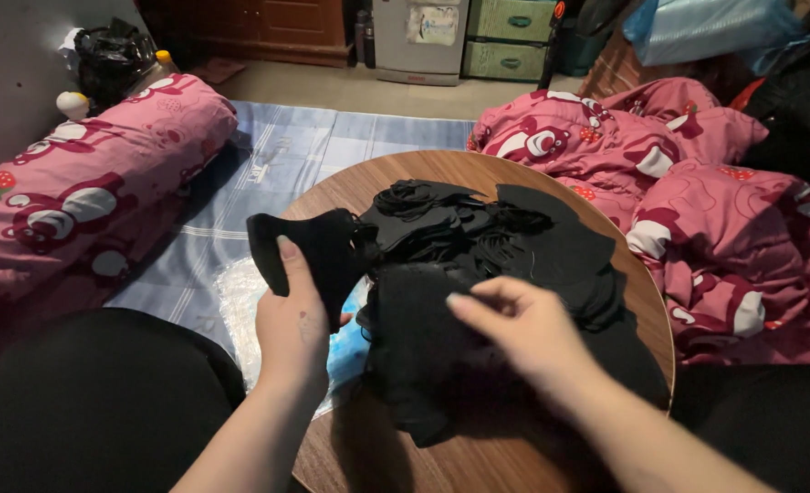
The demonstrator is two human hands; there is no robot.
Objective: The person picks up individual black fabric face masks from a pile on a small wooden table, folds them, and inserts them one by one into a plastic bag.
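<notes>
My left hand (pixel 292 324) grips a black piece (pixel 309 251) just left of the pile (pixel 478 274), where my right hand (pixel 514 329) pinches the top.

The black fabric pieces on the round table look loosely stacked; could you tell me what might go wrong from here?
The pile of black fabric pieces is loose and uneven, spreading close to the rim of the round table, so pieces could slide off onto the pink bedding. The right hand is pressing into the heap and may drag neighbouring pieces along. The left hand pinches its black piece only with the thumb along one edge, off the table's edge, so it could drop.
</notes>
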